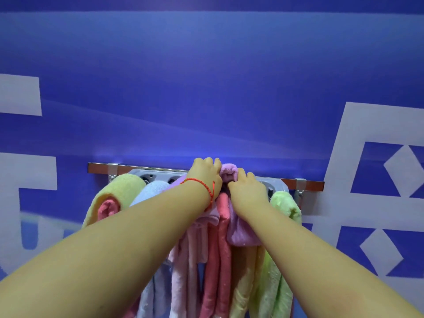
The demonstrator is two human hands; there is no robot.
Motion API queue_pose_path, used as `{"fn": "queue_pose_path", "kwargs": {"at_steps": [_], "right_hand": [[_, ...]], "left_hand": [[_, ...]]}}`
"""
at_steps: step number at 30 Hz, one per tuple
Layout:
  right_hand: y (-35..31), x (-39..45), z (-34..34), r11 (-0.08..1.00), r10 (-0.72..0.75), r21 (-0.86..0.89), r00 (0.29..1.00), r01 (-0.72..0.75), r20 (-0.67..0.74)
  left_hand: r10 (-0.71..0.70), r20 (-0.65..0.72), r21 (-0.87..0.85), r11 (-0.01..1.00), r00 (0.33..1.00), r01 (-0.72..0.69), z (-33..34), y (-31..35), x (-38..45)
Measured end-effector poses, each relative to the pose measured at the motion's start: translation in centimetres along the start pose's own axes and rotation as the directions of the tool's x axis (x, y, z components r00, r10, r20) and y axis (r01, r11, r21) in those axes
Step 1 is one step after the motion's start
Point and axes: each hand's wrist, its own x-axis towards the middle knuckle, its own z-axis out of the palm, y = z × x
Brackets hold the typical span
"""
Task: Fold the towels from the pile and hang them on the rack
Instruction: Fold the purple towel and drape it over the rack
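Observation:
A wall rack [160, 169] with a brown bar and a grey holder plate carries several hanging towels. A lilac towel [228, 172] is bunched at the top of the rack, its lower part [241, 235] hanging below. My left hand [205, 174], with a red string at the wrist, grips the lilac towel from the left. My right hand [246, 188] grips the same towel from the right. Around it hang a yellow towel [119, 189], a light blue towel [152, 189], a coral towel [220, 249] and a green towel [282, 203].
The rack is fixed to a blue wall [206, 88] with white painted shapes. Metal brackets [300, 187] hold the bar at both ends. My forearms cover much of the hanging towels; the pile is out of view.

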Motion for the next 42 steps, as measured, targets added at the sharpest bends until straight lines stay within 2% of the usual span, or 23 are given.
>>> {"fn": "queue_pose_path", "kwargs": {"at_steps": [1, 3, 4, 9, 14, 17, 21, 25, 28, 30, 32, 34, 35, 37, 39, 40, 41, 42], "right_hand": [[-0.1, -0.3, 0.4, 1.000, 0.010, 0.006, 1.000, -0.009, -0.008], [-0.5, -1.0, 1.3, 0.999, 0.025, 0.027, 0.987, -0.021, -0.159], [-0.8, -1.5, 1.6, 0.999, 0.031, 0.041, 0.981, -0.024, -0.189], [-0.9, -4.7, 4.7, 0.996, 0.029, 0.087, 0.984, -0.014, -0.176], [1.0, -7.2, 7.9, 0.989, -0.130, -0.109, 0.953, 0.104, -0.273], [2.3, -7.1, 8.7, 0.991, -0.107, -0.109, 0.956, 0.079, -0.273], [-0.4, -8.3, 10.2, 0.998, -0.037, 0.038, 0.944, 0.053, -0.327], [-3.0, -9.0, 12.6, 0.990, 0.088, 0.126, 0.961, -0.056, -0.262], [-3.8, -9.7, 12.9, 0.985, 0.091, 0.165, 0.971, -0.055, -0.221], [-3.5, -10.6, 12.8, 0.974, 0.053, 0.227, 0.967, 0.006, -0.251], [-2.9, -11.3, 11.4, 0.929, 0.064, 0.358, 0.916, 0.090, -0.397], [-2.5, -11.0, 9.3, 0.849, 0.206, 0.518, 0.839, 0.102, -0.503], [-2.5, -10.5, 8.2, 0.807, 0.277, 0.583, 0.814, 0.090, -0.510], [-2.6, -9.1, 5.7, 0.739, 0.347, 0.668, 0.805, 0.082, -0.482], [-2.5, -7.3, 3.7, 0.674, 0.309, 0.739, 0.897, 0.029, -0.316], [-2.3, -6.5, 3.0, 0.656, 0.250, 0.755, 0.946, -0.008, -0.206], [-2.2, -5.7, 2.5, 0.652, 0.198, 0.757, 0.973, -0.040, -0.119], [-2.2, -5.2, 2.1, 0.640, 0.173, 0.765, 0.984, -0.073, -0.050]], "left_hand": [[-0.006, -0.008, -0.015, 1.000, 1.000, 0.006, 0.2, 0.1, 0.0], [-0.034, -0.017, -0.067, 0.997, 0.999, 0.033, 0.8, 0.4, -0.1], [-0.044, -0.019, -0.091, 0.995, 0.999, 0.042, 1.0, 0.4, -0.3], [-0.020, -0.061, -0.093, 0.996, 0.998, 0.015, 1.7, 0.8, -1.2], [0.009, -0.075, -0.100, 0.995, 0.997, -0.017, 1.8, 1.2, -1.7], [0.035, -0.078, -0.072, 0.997, 0.996, -0.040, 1.7, 1.4, -1.9], [0.041, -0.078, -0.059, 0.997, 0.996, -0.046, 1.7, 1.8, -2.1], [0.041, -0.090, -0.047, 0.998, 0.995, -0.046, 1.5, 2.0, -2.2], [0.040, -0.067, -0.051, 0.998, 0.997, -0.043, 1.7, 2.2, -2.4], [0.045, -0.069, -0.061, 0.997, 0.997, -0.050, 1.6, 2.0, -2.5], [0.053, -0.084, -0.074, 0.995, 0.995, -0.059, 1.6, 1.7, -2.5], [0.057, -0.071, -0.090, 0.994, 0.996, -0.063, 1.9, 1.5, -2.4], [0.065, -0.066, -0.103, 0.992, 0.996, -0.071, 1.9, 1.3, -2.4], [0.090, -0.094, -0.122, 0.987, 0.991, -0.101, 1.3, 0.6, -2.6], [0.146, -0.132, -0.213, 0.962, 0.981, -0.172, 0.2, 0.2, -3.3], [0.193, -0.138, -0.240, 0.945, 0.972, -0.222, 2.1, 0.2, -3.0], [0.189, -0.152, -0.281, 0.933, 0.970, -0.226, 3.5, 0.1, -2.8], [0.106, -0.151, -0.360, 0.920, 0.983, -0.154, 5.9, -0.2, -2.2]]}}
